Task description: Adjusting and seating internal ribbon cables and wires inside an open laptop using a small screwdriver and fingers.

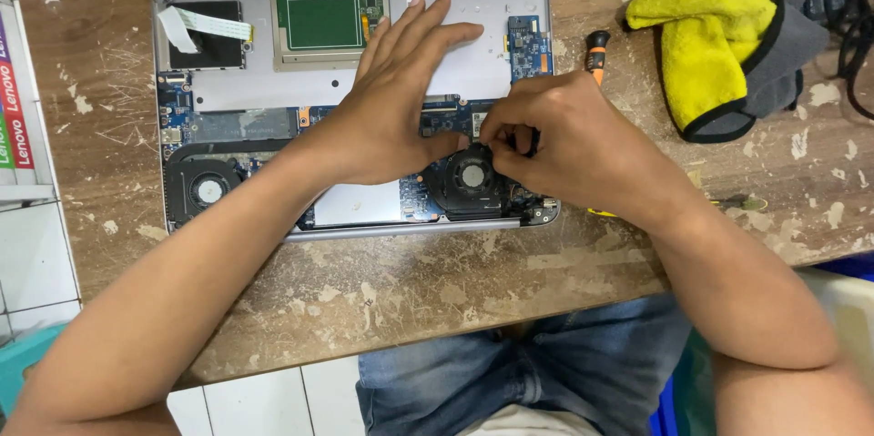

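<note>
An opened laptop (232,90) lies bottom-up on the worn wooden table (410,281), its boards, two fans and green-backed touchpad exposed. My left hand (396,99) rests flat on the pale panel in the laptop's middle, fingers spread, thumb near the right fan (471,177). My right hand (564,145) is curled over the area just above that fan, fingertips pinched together on something small and dark that I cannot make out. The left fan (209,190) sits uncovered at the laptop's lower left.
A screwdriver with an orange-and-black handle (596,49) lies right of the laptop. A yellow-and-grey cloth (719,31) is bunched at the top right beside black cables (851,8). A white ribbon cable (205,26) sticks up at the laptop's top left. The table's near edge is by my knees.
</note>
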